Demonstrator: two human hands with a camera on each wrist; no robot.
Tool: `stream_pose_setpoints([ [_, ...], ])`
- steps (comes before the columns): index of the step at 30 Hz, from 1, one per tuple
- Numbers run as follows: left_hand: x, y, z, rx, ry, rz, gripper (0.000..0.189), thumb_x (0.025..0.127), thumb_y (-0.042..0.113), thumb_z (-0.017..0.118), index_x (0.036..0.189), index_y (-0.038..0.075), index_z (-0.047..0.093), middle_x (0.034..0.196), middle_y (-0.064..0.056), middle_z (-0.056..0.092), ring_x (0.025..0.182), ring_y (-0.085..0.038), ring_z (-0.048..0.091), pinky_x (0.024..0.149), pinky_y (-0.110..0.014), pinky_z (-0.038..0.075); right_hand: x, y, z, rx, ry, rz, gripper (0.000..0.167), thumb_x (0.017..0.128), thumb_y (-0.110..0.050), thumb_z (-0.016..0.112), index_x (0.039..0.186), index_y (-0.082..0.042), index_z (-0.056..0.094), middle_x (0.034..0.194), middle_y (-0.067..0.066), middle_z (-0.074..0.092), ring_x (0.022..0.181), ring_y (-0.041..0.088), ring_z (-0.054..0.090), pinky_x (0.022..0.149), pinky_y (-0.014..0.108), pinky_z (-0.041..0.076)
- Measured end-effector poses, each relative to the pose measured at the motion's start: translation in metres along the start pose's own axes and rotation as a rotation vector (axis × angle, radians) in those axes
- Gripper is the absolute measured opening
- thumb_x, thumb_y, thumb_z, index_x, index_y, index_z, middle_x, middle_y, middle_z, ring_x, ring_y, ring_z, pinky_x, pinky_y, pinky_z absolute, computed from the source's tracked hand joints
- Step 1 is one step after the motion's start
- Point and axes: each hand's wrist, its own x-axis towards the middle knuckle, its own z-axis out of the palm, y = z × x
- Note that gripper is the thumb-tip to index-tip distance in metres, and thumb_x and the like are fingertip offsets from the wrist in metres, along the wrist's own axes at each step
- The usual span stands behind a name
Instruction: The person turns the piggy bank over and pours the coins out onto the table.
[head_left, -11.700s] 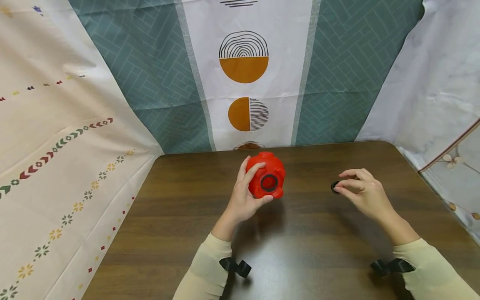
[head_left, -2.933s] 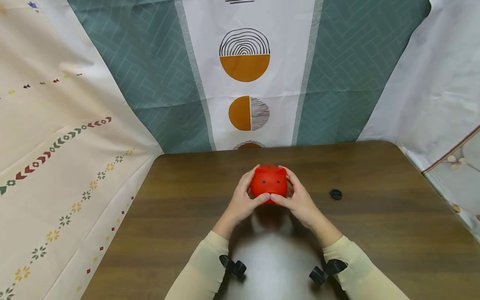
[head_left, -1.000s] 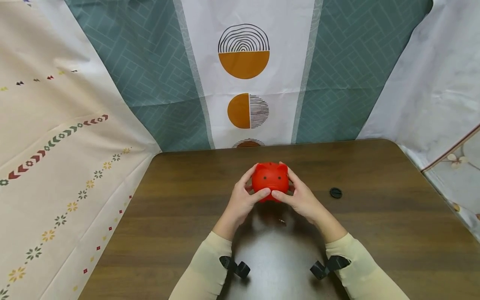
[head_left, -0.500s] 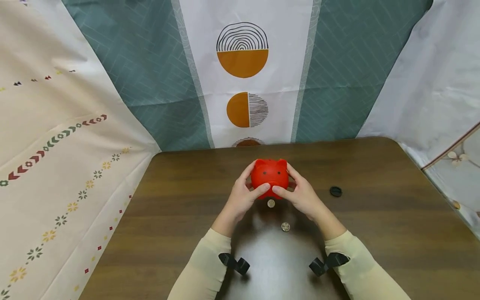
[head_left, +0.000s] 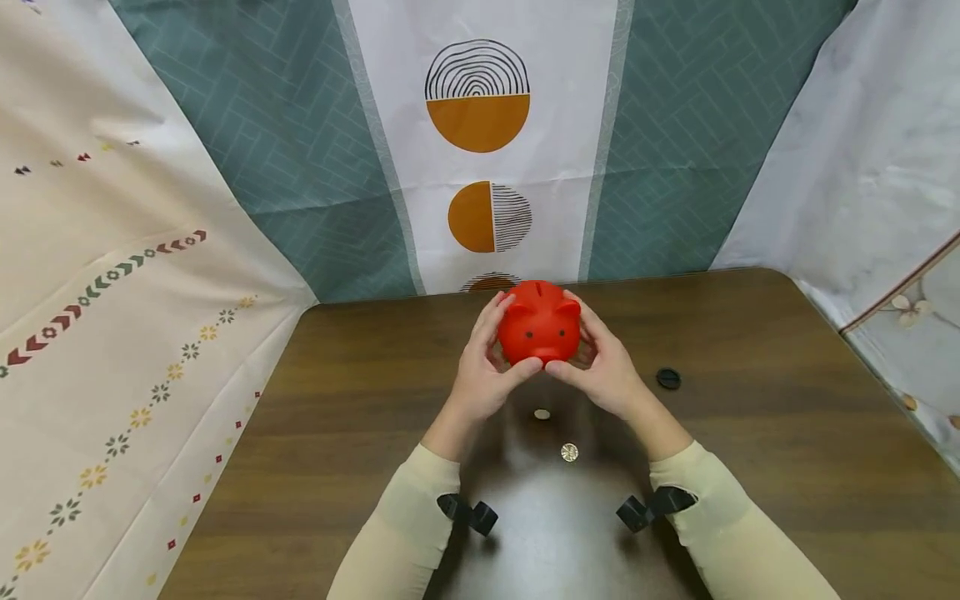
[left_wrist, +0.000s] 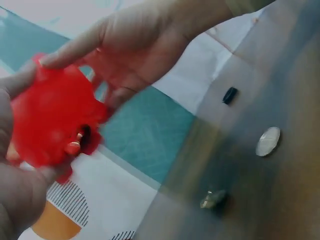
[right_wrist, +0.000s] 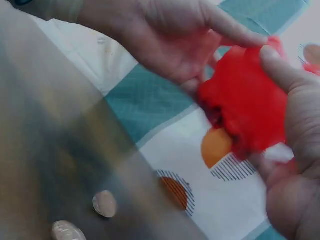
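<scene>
Both hands hold a red piggy bank (head_left: 538, 329) above the table, its snout towards me and the coin slot showing on top. My left hand (head_left: 483, 367) grips its left side and my right hand (head_left: 611, 367) its right side, thumbs close together below the snout. On the underside, the left wrist view shows a dark round hole (left_wrist: 86, 134) with a shiny gold-coloured bit at its edge. Below the bank are two coins, a nearer one (head_left: 569, 452) and a farther one (head_left: 542, 414) that looks tilted. A black round plug (head_left: 668, 378) lies to the right.
The brown wooden table (head_left: 360, 433) ends at a back edge just behind the bank. Patterned cloth (head_left: 300, 150) hangs behind it, with a cream cloth (head_left: 135, 375) at left and a white one (head_left: 862, 183) at right.
Earlier my right hand held the plug; it now lies on the table and that hand grips the bank. Two coins have appeared below. The bank has just risen and its top tilted towards me.
</scene>
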Motion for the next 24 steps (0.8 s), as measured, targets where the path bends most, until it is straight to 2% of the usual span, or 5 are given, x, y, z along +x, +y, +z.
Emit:
stream_pose_setpoints([
  [5, 0.008, -0.01, -0.003, 0.018, -0.005, -0.222, 0.073, 0.087, 0.027, 0.073, 0.148, 0.033, 0.033, 0.137, 0.001, 0.048, 0.115, -0.027, 0.053, 0.086, -0.038, 0.054, 0.004, -0.009, -0.002, -0.01, -0.042, 0.184, 0.081, 0.088, -0.029, 0.07, 0.154, -0.019, 0.024, 0.144, 0.01, 0.043, 0.119, 0.034, 0.049, 0.084, 0.04, 0.055],
  [8, 0.009, -0.016, -0.002, 0.033, -0.004, -0.271, 0.075, 0.086, 0.028, 0.073, 0.149, 0.034, 0.032, 0.138, 0.001, 0.047, 0.117, -0.027, 0.052, 0.088, -0.039, 0.053, 0.004, -0.006, -0.002, -0.012, -0.047, 0.225, 0.082, 0.088, -0.028, 0.07, 0.154, -0.014, 0.022, 0.144, 0.013, 0.042, 0.121, 0.037, 0.046, 0.085, 0.043, 0.054],
  [14, 0.015, -0.025, 0.0, 0.004, 0.005, -0.269, 0.075, 0.086, 0.027, 0.073, 0.149, 0.032, 0.032, 0.139, 0.001, 0.046, 0.118, -0.025, 0.051, 0.09, -0.039, 0.052, 0.014, 0.025, -0.005, 0.005, -0.028, 0.226, 0.084, 0.087, -0.035, 0.072, 0.154, -0.025, 0.023, 0.145, 0.006, 0.042, 0.122, 0.034, 0.046, 0.088, 0.044, 0.053],
  [21, 0.027, -0.023, 0.003, 0.087, -0.022, -0.021, 0.079, 0.085, 0.017, 0.074, 0.15, 0.027, 0.029, 0.15, 0.002, 0.034, 0.125, -0.024, 0.048, 0.092, -0.039, 0.051, 0.022, 0.025, -0.014, -0.002, 0.037, -0.042, 0.081, 0.085, -0.019, 0.075, 0.152, -0.023, 0.03, 0.145, 0.009, 0.044, 0.119, 0.034, 0.052, 0.088, 0.039, 0.053],
  [24, 0.031, -0.03, 0.001, 0.138, -0.033, -0.064, 0.076, 0.085, 0.021, 0.075, 0.148, 0.029, 0.033, 0.141, 0.002, 0.044, 0.118, -0.023, 0.052, 0.089, -0.038, 0.053, 0.02, 0.02, -0.014, 0.021, 0.016, 0.021, 0.078, 0.087, -0.017, 0.072, 0.152, -0.018, 0.029, 0.145, 0.013, 0.044, 0.119, 0.036, 0.051, 0.087, 0.038, 0.054],
])
